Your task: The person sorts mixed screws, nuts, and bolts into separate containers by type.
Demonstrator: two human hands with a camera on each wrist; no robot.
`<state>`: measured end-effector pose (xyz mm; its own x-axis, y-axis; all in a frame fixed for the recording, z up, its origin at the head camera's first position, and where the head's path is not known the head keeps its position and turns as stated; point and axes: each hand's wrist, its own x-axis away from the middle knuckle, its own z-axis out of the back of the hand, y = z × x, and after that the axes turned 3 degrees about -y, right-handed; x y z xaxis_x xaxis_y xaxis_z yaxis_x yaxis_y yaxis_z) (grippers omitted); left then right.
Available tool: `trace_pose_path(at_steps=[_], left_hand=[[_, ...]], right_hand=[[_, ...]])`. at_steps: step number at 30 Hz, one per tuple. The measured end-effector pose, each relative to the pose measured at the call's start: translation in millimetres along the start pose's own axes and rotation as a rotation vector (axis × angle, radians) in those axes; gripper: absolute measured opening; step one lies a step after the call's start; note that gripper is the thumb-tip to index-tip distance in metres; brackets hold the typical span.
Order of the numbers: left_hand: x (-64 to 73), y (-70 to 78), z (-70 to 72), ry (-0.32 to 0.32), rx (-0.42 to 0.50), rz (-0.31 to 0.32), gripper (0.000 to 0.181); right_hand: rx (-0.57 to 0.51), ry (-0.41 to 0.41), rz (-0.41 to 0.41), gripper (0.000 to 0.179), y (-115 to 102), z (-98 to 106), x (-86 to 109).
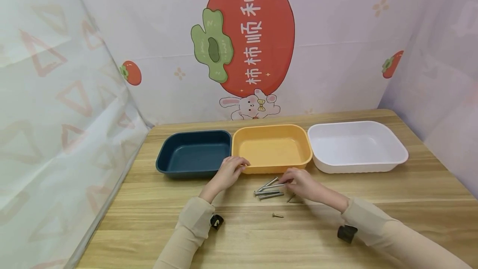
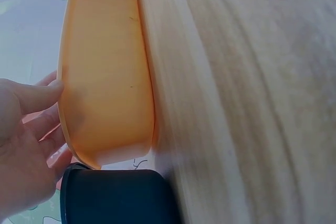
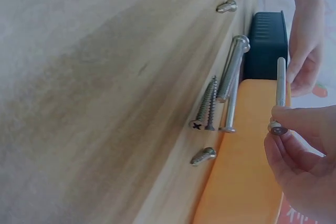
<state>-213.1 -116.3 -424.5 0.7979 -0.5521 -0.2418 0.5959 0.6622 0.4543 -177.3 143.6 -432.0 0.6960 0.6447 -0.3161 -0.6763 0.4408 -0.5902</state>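
My left hand (image 1: 230,171) grips the rim of the yellow tray (image 1: 276,169) near its front left corner. In the left wrist view the thumb (image 2: 44,95) lies on the rim and the fingers reach behind it. My right hand (image 1: 300,184) pinches a silver bolt (image 3: 281,85) by its head between thumb and fingers, its shank pointing left, in front of the yellow tray. Below it on the table lie several long bolts (image 1: 269,194). Two pointed screws (image 3: 206,106), one with a cross-slot head, lie beside them in the right wrist view.
A dark blue tray (image 1: 198,174) stands left of the yellow one, and a white tray (image 1: 358,167) stands to its right, all in a row. One small screw (image 1: 278,215) lies nearer me on the wooden table (image 1: 149,227). A printed cloth (image 1: 168,32) hangs behind.
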Motion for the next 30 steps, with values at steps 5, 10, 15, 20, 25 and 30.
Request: trace_pose_path(at_steps=[5, 10, 15, 20, 25, 30], left_hand=[[0.0, 0.0, -0.2, -0.001, 0.01, 0.002, 0.011], [-0.4, -0.6, -0.4, -0.002, 0.001, -0.005, 0.012], [-1.4, -0.9, -0.4, 0.002, 0.002, -0.017, 0.012], [-0.9, -1.1, -0.8, -0.004, 0.007, -0.011, 0.012], [-0.2, -1.0, -0.1, -0.012, 0.015, -0.007, 0.012], [0.2, -0.4, 0.4, -0.013, 0.009, -0.009, 0.012]], right_hand=[[0.008, 0.038, 0.04, 0.015, -4.2, 6.4, -1.1], [0.017, 0.062, 0.058, 0.016, -7.0, 15.9, -3.5], [0.041, 0.058, 0.014, 0.016, -7.1, 26.4, -6.0], [0.04, 0.035, -0.047, 0.015, -3.2, 36.4, -10.0], [0.011, 0.038, -0.074, 0.014, 3.4, 45.6, -18.4], [0.018, 0.034, -0.127, 0.011, 10.0, 53.0, -26.1]])
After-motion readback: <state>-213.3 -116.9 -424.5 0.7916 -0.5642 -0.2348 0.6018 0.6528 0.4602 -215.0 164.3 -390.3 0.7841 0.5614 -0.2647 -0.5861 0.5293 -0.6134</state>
